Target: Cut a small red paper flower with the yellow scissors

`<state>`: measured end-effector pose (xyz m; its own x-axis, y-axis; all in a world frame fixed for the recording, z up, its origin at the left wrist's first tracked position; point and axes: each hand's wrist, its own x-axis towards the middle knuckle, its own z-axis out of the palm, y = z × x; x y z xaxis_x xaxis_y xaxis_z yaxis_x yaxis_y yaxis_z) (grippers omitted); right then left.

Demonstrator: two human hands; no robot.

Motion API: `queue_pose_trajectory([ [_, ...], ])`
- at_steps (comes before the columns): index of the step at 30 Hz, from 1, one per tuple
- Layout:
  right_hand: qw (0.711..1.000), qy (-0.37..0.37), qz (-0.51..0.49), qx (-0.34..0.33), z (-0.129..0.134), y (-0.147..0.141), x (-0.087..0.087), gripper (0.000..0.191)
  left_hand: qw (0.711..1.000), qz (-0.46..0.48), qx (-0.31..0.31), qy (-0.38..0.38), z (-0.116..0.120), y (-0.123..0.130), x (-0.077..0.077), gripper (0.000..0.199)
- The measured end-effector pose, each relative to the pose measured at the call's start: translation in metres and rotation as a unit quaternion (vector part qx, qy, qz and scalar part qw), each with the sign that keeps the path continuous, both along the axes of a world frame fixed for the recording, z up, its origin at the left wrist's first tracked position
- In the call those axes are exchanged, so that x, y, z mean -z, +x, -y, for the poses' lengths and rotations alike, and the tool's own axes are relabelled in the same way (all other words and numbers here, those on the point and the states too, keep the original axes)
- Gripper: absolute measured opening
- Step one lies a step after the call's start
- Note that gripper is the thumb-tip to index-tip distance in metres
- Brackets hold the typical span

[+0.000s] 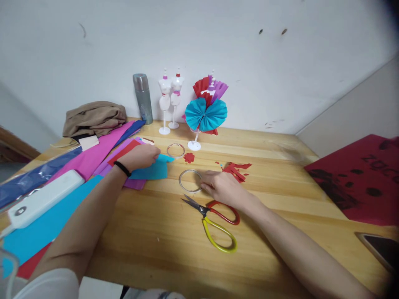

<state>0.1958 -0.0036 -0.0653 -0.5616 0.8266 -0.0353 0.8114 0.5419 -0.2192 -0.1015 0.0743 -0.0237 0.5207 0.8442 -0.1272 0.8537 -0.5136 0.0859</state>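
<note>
My left hand (141,157), a black band at its wrist, is closed above a stack of coloured paper. Blue paper (152,171) lies under and beside it, over purple and red sheets. Its fingertips are turned away, so what they hold is hidden. My right hand (222,187) is closed at the right edge of a thin silvery ring (180,179), like a coil of wire or a narrow tape roll. Just below lie scissors (204,211), blades apart, with one red and one yellow handle. A red paper flower (189,158) lies above the ring.
A second ring (168,149) lies behind. Red paper scraps (235,171) lie right of centre. A small mannequin (194,145) wears pleated paper; two white mannequins (164,104) and a flask (142,99) stand by the wall. A power strip (46,199), brown cloth (95,118) and red bag (358,178) flank the table.
</note>
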Motion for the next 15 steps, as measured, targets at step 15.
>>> queue_pose_trajectory([
  [15, 0.858, -0.179, -0.482, 0.002, -0.007, 0.002, -0.003, 0.076, 0.760, 0.614, -0.021, -0.213, 0.025, -0.004, -0.046, 0.036],
])
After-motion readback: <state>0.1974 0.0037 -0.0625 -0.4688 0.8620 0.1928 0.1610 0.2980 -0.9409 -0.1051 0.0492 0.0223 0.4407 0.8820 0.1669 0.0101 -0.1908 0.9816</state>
